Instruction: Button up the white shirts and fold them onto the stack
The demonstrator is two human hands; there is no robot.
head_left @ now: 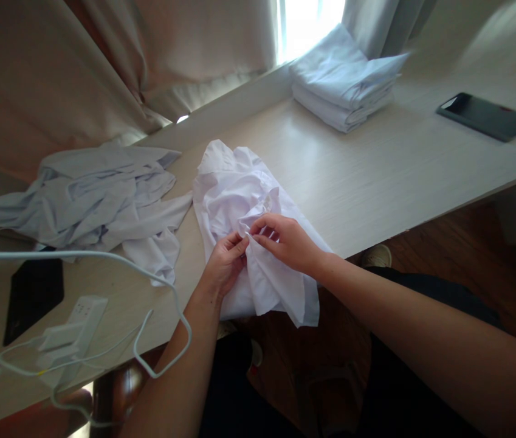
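A crumpled white garment (234,188) lies on the pale wooden table (376,170), with its lower part hanging over the near edge. My left hand (225,261) pinches a fold of it from the left. My right hand (287,240) pinches the same fold from the right, fingertips almost touching those of the left hand. Both hands sit at the table's front edge, over the middle of the garment.
A heap of unfolded white garments (98,194) lies to the left. A folded stack (344,82) stands at the back by the window. A dark tablet (488,115) lies far right. A power strip (78,325) with white cables (157,280) and a black device (32,292) are at the near left.
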